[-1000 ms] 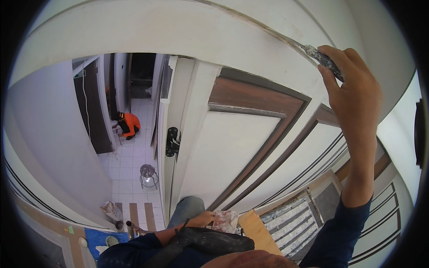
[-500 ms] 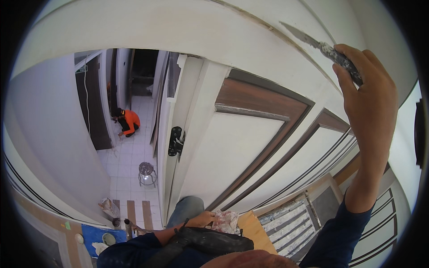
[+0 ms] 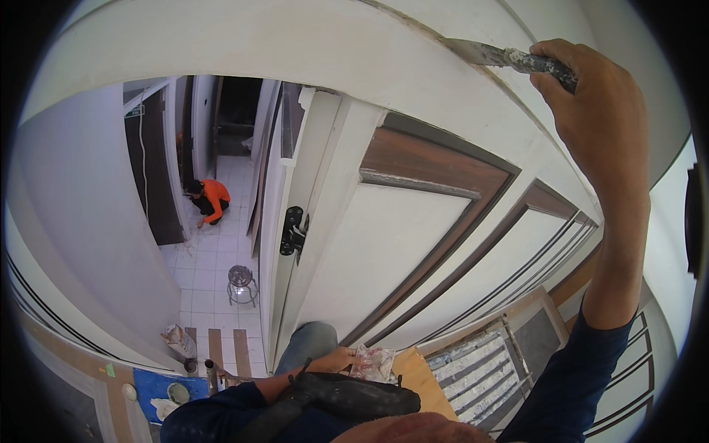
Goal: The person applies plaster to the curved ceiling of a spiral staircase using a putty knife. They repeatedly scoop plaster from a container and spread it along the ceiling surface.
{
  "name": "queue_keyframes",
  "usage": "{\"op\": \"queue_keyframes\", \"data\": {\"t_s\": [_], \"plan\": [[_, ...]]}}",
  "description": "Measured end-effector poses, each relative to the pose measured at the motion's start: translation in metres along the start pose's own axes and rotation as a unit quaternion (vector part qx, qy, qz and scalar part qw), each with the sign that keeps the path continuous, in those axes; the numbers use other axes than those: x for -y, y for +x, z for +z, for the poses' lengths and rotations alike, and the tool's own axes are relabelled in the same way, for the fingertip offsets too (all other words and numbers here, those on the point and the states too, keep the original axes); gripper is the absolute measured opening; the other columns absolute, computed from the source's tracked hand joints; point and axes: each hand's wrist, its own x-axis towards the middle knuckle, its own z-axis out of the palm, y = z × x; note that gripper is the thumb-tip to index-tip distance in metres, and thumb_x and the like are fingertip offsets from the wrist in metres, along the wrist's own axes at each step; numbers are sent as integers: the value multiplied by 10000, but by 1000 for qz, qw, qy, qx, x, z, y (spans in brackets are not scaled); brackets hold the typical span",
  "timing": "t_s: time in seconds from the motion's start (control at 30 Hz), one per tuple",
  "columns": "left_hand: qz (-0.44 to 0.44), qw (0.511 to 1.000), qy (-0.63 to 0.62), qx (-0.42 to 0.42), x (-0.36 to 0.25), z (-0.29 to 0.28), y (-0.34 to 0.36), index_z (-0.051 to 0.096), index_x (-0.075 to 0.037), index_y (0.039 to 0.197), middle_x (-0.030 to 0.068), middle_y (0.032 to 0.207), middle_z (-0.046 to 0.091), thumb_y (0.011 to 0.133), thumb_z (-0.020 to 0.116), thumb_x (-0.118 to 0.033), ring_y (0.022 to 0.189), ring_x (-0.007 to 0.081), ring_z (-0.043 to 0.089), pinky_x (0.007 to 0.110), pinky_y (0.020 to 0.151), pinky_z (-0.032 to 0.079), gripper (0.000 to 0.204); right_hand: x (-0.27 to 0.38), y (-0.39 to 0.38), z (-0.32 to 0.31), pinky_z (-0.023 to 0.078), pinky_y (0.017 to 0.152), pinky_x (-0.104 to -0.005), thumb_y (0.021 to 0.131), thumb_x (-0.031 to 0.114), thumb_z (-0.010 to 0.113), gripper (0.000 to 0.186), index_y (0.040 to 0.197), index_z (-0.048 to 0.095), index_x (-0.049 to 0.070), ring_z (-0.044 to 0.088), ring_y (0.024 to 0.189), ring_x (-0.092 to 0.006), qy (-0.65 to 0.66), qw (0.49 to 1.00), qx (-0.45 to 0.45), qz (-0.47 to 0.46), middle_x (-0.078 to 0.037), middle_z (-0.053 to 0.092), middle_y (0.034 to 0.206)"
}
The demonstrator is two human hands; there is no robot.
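My right hand (image 3: 594,100), raised at the upper right, is closed around the dark, putty-crusted handle of a putty knife (image 3: 478,53). Its blade points left, with the tip at the brownish seam (image 3: 413,26) along the top of the white door frame (image 3: 221,48). Low in the middle, beside my knee, my left hand (image 3: 340,359) grips the edge of a flat, whitish piece with reddish smears (image 3: 373,364). What that piece is made of I cannot make out.
A door (image 3: 413,244) with white panels and brown moulding stands below the frame. Through the doorway, a person in orange (image 3: 214,201) crouches on the tiled floor near a metal-framed stool (image 3: 241,284). A paint-spattered slatted rack (image 3: 480,376) and a blue sheet (image 3: 151,387) lie below.
My right hand has moved left and slightly up, carrying the putty knife, whose blade now lies more level with its tip at the seam. My left hand stays nearly in place.
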Motion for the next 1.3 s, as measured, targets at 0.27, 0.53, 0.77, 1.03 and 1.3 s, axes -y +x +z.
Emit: {"op": "queue_keyframes", "data": {"t_s": [0.27,0.53,0.77,1.03,1.3], "plan": [[-8,989,149,-11,-32,16,-24,652,88,1210,111,1108,706,930,705,-209,978,161,646,296,902,497,412,-13,-34,-9,536,678,-352,855,114,722,225,1075,725,69,673,705,-261,18,997,-75,-12,-120,714,906],[-2,988,156,1,-17,5,-9,671,61,1205,111,1107,714,935,698,-291,986,156,636,298,914,481,445,11,-33,7,512,618,-303,848,122,752,249,1095,725,124,652,675,-184,-21,999,-39,-14,-34,690,891],[70,970,232,29,-14,0,-10,647,76,1228,124,1098,710,942,687,-275,977,160,638,300,890,500,455,1,-24,-4,501,622,-314,845,79,741,236,1079,727,105,647,671,-202,-21,998,-5,-52,-53,686,897],[11,988,155,24,-10,2,-4,663,57,1217,113,1085,714,963,658,-309,964,153,639,292,876,501,445,-5,-17,-15,495,632,-317,848,72,734,249,1096,728,68,628,663,-222,40,997,-39,-59,-85,696,878],[172,901,391,69,-11,-6,-10,683,22,1206,102,1025,716,976,626,-389,914,149,631,291,827,491,474,23,0,-10,508,646,-337,836,88,744,212,1048,745,87,660,684,-209,-45,996,-18,-79,-71,694,871]]}}
